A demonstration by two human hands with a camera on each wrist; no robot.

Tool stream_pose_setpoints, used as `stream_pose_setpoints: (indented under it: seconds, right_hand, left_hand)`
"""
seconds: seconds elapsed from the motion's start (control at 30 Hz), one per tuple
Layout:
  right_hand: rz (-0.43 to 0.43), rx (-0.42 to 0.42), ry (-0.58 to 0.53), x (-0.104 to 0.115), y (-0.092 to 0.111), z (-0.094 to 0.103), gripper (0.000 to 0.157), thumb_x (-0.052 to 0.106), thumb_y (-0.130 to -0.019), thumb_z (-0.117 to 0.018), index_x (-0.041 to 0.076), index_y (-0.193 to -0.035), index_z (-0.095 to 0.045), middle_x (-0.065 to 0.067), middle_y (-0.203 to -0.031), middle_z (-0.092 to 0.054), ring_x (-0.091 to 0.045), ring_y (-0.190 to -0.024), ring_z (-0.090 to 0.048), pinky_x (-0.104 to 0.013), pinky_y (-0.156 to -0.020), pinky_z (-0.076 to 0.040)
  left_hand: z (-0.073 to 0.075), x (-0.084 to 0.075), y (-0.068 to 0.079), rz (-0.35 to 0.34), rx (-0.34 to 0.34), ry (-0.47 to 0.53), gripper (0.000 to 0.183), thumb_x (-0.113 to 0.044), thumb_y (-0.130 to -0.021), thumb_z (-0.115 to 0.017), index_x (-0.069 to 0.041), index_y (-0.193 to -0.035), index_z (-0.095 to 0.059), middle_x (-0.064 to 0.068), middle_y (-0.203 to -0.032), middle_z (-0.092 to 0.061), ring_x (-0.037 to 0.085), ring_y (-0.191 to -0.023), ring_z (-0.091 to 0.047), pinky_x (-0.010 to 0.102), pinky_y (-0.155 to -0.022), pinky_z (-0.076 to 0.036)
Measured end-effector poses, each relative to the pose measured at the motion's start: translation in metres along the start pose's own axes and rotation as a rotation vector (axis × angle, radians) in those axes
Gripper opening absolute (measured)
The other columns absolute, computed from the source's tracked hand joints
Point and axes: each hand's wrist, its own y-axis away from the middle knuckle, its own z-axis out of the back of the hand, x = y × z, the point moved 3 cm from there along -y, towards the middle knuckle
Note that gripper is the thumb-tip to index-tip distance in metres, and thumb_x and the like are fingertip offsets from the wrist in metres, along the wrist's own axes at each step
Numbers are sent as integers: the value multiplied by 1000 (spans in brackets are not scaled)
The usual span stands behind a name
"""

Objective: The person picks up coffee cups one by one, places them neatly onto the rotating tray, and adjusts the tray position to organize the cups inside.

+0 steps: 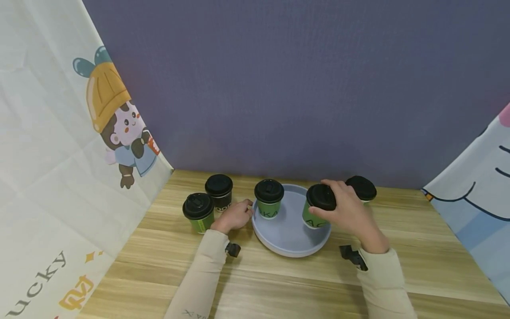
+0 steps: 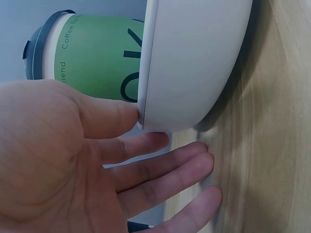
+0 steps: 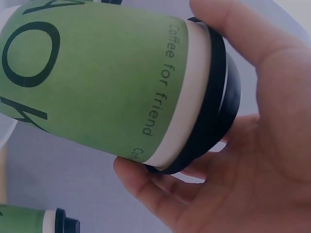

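My right hand grips a green paper coffee cup from above, fingers and thumb around its black lid. In the head view this cup overlaps the right side of a round pale tray. Another green cup with a black lid stands upright at the tray's left. Beside the tray's left edge is my left hand. The left wrist view shows its thumb touching the tray's rim, the other fingers extended loosely below it.
Left of the tray stand a black cup and, nearer me, a green cup, both lidded. Behind my right hand a black lid shows on a partly hidden cup. A grey-purple panel closes off the wooden table's back.
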Motion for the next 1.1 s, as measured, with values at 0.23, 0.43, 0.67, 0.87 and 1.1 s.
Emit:
stream_pose_setpoints:
  seconds: [0.23, 0.43, 0.67, 0.87, 1.1]
  right_hand:
    - [48, -9, 3, 9, -3, -12, 89, 55, -87, -77, 4, -152, -43, -26, -145, -48, -48, -133, -43, -66, -101, -43]
    - [62, 1, -20, 15, -4, -23, 89, 55, -86, -78, 6, -153, -43, -23, -147, -47, -44, -134, -45, -64, -102, -44]
    - [85, 19, -14, 22, -7, -38, 89, 52, -85, -80, 7, -152, -43, -21, -148, -48, -44, -137, -44, -64, -105, -43]
    - [100, 32, 4, 29, -8, -50, 92, 53, -83, -81, 8, -154, -42, -19, -147, -51, -43, -136, -47, -63, -103, -45]
    - [135, 23, 4, 36, -10, -60, 92, 50, -82, -84, 8, -153, -44, -18, -148, -52, -42, -135, -50, -61, -104, -46]
  left_hand:
    - [0, -1, 1, 8, -8, -10, 40, -25, -109, -44, -7, -142, -57, 13, -135, -66, 26, -108, -61, 45, -98, -50]
    - [0, -1, 0, 7, -12, -14, 39, -24, -108, -45, -7, -141, -58, 12, -127, -69, 26, -99, -61, 44, -92, -50]
    - [-3, -1, -2, -6, -48, -41, 39, -23, -109, -43, -7, -140, -60, 12, -129, -70, 25, -99, -63, 44, -92, -51]
    - [-3, -2, -2, -3, -62, -34, 39, -24, -109, -43, -9, -140, -59, 12, -130, -69, 27, -105, -64, 47, -95, -51]
    - [-2, 1, -3, -10, -22, -13, 43, -28, -109, -45, -7, -145, -54, 14, -126, -70, 25, -105, -66, 44, -92, -52]
